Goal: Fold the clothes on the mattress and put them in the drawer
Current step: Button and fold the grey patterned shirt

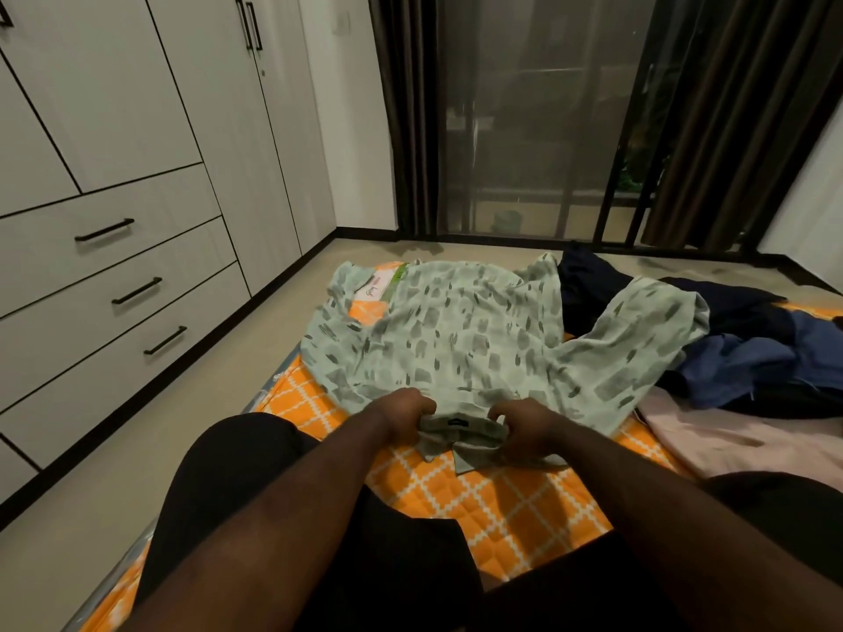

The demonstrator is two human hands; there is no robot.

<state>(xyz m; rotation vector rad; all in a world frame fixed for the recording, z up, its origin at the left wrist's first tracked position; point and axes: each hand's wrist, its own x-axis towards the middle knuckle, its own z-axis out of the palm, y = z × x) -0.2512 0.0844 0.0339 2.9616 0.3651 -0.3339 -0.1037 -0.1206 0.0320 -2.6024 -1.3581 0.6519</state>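
Two hands at lower centre of the head view: left hand (406,415) and right hand (524,426), fingers curled, each gripping one end of the collar (460,431) of a pale green patterned shirt (456,330). Shirt spread over the orange checked mattress (502,508), mid-frame. Dark blue clothes (752,348) and a pink garment (739,435) at right. Drawers (114,285) closed, left edge.

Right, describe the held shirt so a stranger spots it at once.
Find the orange checked mattress. The shirt lies spread across it, collar gripped by the left hand and right hand. Unlike the navy clothes and pink garment beside it, it is pale green with grey dabs.
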